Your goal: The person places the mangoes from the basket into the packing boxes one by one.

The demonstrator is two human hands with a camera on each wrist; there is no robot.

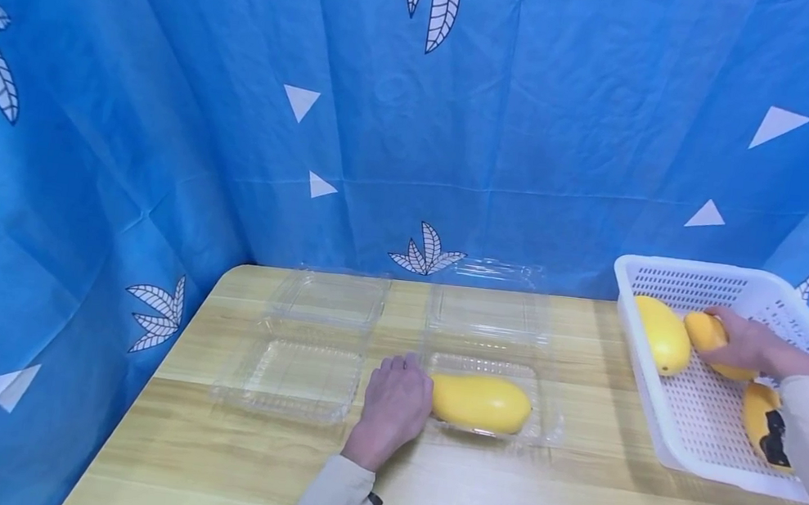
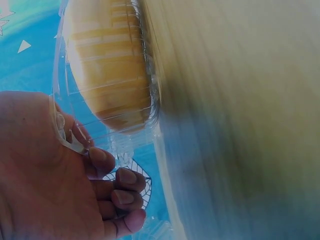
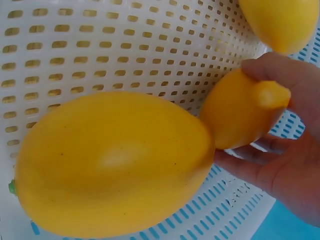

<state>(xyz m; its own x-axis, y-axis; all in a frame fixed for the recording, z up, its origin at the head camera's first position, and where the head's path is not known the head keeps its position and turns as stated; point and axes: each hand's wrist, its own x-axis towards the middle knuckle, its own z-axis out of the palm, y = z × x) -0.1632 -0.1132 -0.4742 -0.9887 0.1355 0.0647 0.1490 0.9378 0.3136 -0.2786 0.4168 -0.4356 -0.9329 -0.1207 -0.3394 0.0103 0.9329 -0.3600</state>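
Fruit (image 1: 483,403) lies crosswise in a tray (image 1: 483,366), narrower end toward left hand (image 1: 398,402) pinching the rim (image 2: 73,145), right hand (image 1: 741,341) gripping orange fruit (image 3: 234,111).

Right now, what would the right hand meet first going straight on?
Probably the yellow fruit near the left wall of the basket, just beyond the held fruit; depth is unclear.

The right hand (image 3: 297,167) grips a golden fruit (image 3: 237,111) beside a large yellow fruit (image 3: 115,165) in a slotted white basket (image 3: 112,37).
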